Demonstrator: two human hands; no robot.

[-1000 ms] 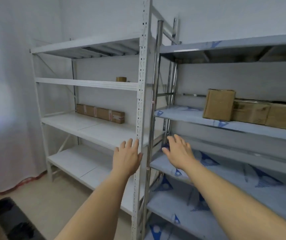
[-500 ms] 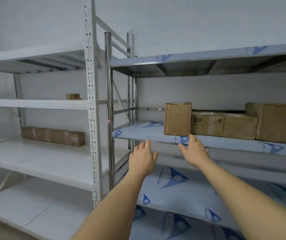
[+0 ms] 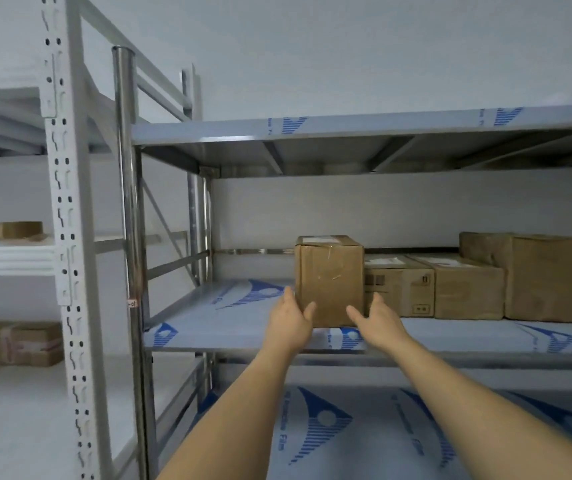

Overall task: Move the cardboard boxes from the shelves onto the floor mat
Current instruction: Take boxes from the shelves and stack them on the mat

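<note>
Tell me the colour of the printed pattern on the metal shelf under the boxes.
Blue, on the pale film covering the shelf; head view.

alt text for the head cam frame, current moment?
Two bare hands reach for an upright cardboard box on a film-covered metal shelf: left hand at its left edge, right hand at its lower right. More boxes stand in a row to its right.

We see the upright box (image 3: 329, 279) leftmost on the shelf (image 3: 236, 327); three boxes (image 3: 468, 289) sit to its right, hands flanking it.
</note>
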